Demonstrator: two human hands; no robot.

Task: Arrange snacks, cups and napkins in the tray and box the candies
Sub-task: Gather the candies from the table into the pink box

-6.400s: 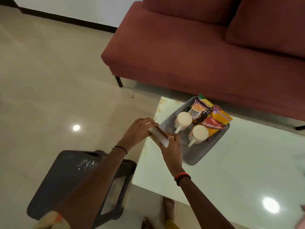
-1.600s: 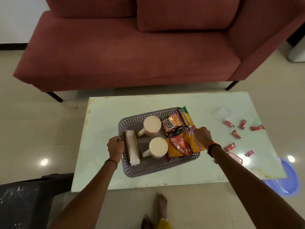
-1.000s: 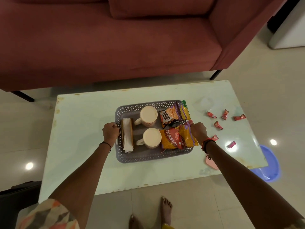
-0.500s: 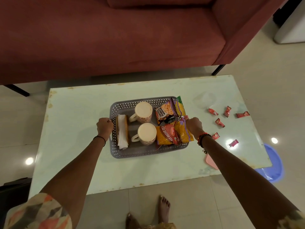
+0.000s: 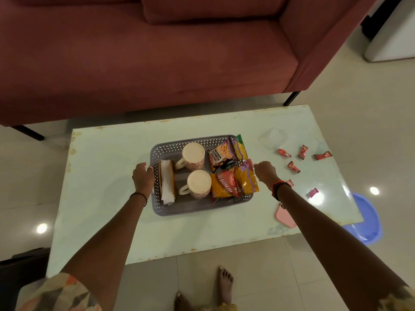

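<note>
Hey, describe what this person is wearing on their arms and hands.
Both forearms are bare. The left hand has a thin black band at the wrist; the right hand has stacked red-orange and black bands at its wrist. Patterned short sleeves in cream, orange and grey show at the bottom corners. No rings can be made out in this view.

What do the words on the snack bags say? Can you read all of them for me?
"SALTED PEANUTS" on the peanut packet at the tray's far side.
"Haldiram's" in the red logo, blurry, and "...OO BHUJIA SEV", its start hidden, on the orange packet.
The yellow packets and the red candies have print too small to read.
The cups show only a pattern, no words.
</note>
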